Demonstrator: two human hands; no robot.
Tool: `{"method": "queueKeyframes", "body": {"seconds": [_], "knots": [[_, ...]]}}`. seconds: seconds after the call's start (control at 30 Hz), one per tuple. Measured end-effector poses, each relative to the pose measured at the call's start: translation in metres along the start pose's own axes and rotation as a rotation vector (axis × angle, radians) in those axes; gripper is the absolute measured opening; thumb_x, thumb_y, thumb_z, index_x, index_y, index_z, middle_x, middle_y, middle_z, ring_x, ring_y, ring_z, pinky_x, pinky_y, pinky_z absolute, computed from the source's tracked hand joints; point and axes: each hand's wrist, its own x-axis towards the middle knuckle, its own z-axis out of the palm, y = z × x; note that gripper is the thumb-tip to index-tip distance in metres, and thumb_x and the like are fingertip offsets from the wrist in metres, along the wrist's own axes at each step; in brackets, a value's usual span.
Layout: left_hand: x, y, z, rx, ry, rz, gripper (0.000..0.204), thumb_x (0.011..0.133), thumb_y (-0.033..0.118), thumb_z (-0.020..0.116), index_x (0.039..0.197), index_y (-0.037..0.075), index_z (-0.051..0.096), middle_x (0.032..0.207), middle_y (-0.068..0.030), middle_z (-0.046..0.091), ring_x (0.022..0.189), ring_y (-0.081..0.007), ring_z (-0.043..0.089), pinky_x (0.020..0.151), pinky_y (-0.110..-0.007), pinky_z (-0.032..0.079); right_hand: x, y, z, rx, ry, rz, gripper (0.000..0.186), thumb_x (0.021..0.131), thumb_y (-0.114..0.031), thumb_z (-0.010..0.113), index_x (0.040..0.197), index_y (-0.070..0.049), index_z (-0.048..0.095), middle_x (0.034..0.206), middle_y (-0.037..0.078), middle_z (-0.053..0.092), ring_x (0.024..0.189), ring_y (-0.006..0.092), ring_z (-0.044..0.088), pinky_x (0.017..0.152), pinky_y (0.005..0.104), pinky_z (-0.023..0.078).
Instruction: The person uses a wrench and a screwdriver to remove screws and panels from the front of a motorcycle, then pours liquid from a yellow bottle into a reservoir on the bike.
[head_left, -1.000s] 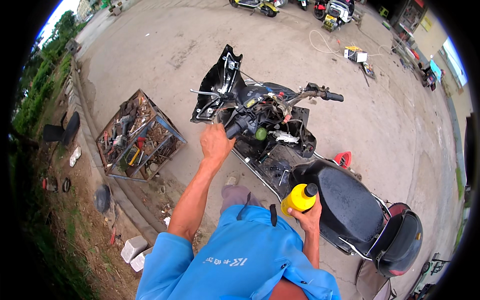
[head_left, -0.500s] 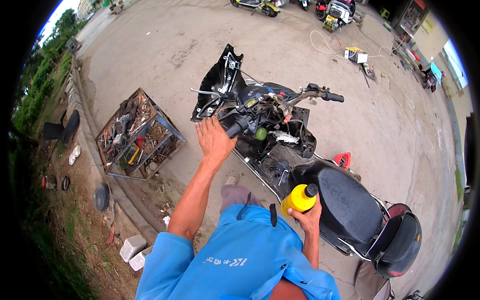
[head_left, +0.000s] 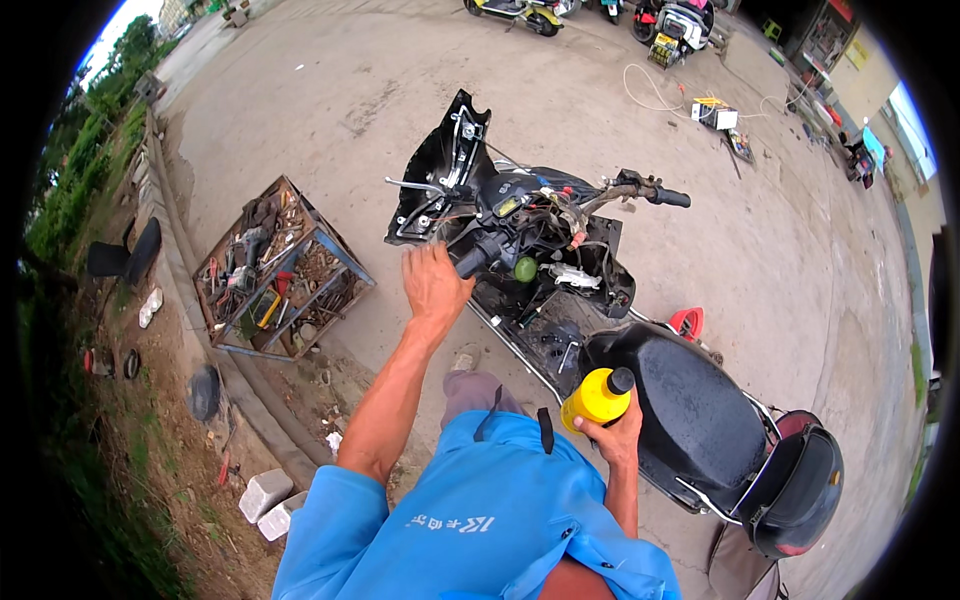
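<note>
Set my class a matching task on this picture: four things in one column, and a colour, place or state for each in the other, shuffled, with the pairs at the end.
Column one
1. bottle
2. metal crate
3. scooter seat
4. left hand

Column two
A. black all over
B. at the left handlebar grip
C. held in the right hand
D. loaded with tools

Right pairs: 1-C, 2-D, 3-A, 4-B
</note>
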Motion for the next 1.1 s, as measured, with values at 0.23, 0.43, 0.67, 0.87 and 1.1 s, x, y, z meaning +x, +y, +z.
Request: {"method": "queueKeyframes", "body": {"seconds": [0.23, 0.43, 0.67, 0.87, 1.1], "knots": [[0.0, 0.0, 0.005, 0.114, 0.01, -0.065, 0.107, 0.071, 0.039, 0.093, 0.152, -0.008, 0.043, 0.146, -0.0233, 0.054, 0.145, -0.0405, 0.044, 0.127, -0.057, 0.025, -0.002, 0.001, 0.0, 0.008, 0.004, -0.008, 0.071, 0.061, -0.027, 0.095, 0.118, -0.003, 0.063, 0.114, 0.008, 0.057, 0.106, 0.0242, 0.061, 0.096, 0.0373, 0.049], [0.004, 0.004, -0.007, 0.066, 0.013, 0.005, 0.068, 0.066, 0.033, 0.095, 0.116, -0.004, 0.067, 0.117, -0.0216, 0.069, 0.115, -0.0396, 0.064, 0.113, -0.052, 0.045, -0.004, 0.002, -0.001, 0.008, 0.007, 0.002, 0.07, 0.06, -0.027, 0.095, 0.118, -0.003, 0.063, 0.114, 0.007, 0.057, 0.106, 0.0239, 0.061, 0.095, 0.0376, 0.05], [0.002, -0.011, 0.009, -0.017, 0.145, 0.108, 0.04, 0.065, 0.029, 0.095, 0.082, 0.003, 0.07, 0.084, -0.0143, 0.071, 0.083, -0.0353, 0.069, 0.073, -0.047, 0.055, -0.001, 0.0, 0.002, -0.011, -0.015, -0.015, 0.071, 0.06, -0.027, 0.095, 0.118, -0.004, 0.063, 0.114, 0.007, 0.058, 0.107, 0.0239, 0.061, 0.096, 0.0376, 0.05], [-0.002, -0.001, 0.003, 0.041, 0.145, 0.061, 0.08, 0.067, 0.031, 0.095, 0.13, -0.004, 0.061, 0.13, -0.0201, 0.065, 0.13, -0.0391, 0.056, 0.115, -0.055, 0.041, 0.0, -0.002, 0.002, 0.001, -0.01, -0.01, 0.072, 0.06, -0.027, 0.096, 0.119, -0.004, 0.063, 0.114, 0.007, 0.058, 0.106, 0.0238, 0.061, 0.095, 0.0374, 0.05], [0.001, 0.003, 0.0, 0.11, 0.049, -0.047, 0.098, 0.07, 0.039, 0.093, 0.144, -0.008, 0.049, 0.145, -0.0261, 0.056, 0.143, -0.0435, 0.044, 0.127, -0.058, 0.025, -0.003, 0.002, -0.002, -0.002, 0.01, -0.003, 0.071, 0.06, -0.028, 0.095, 0.118, -0.003, 0.063, 0.113, 0.007, 0.058, 0.105, 0.024, 0.062, 0.095, 0.0376, 0.05]]}}
